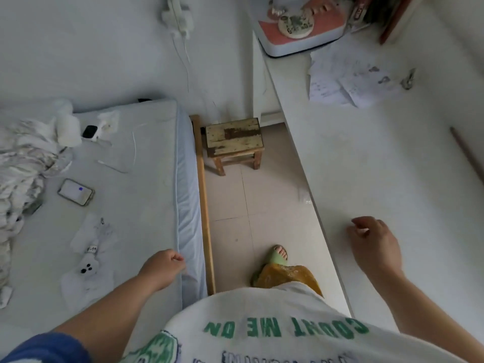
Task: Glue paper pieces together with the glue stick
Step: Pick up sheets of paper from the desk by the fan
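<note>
L hand (163, 268) fingers curled together at bed (146, 158) edge, R hand (374, 242) fingers apart over desk (379, 166) edge

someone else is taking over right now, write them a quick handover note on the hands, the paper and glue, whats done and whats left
Left hand: loosely closed at the edge of the bed, seemingly holding nothing.
Right hand: open, fingers curled, above the white desk, empty.
Paper: loose sheets lie at the far end of the desk, out of reach of either hand for now.
Glue stick: not visible anywhere in view.
Done: nothing glued yet, as far as can be seen.
Left: find the glue stick, fetch the sheets, apply glue, press the pieces together.
</note>
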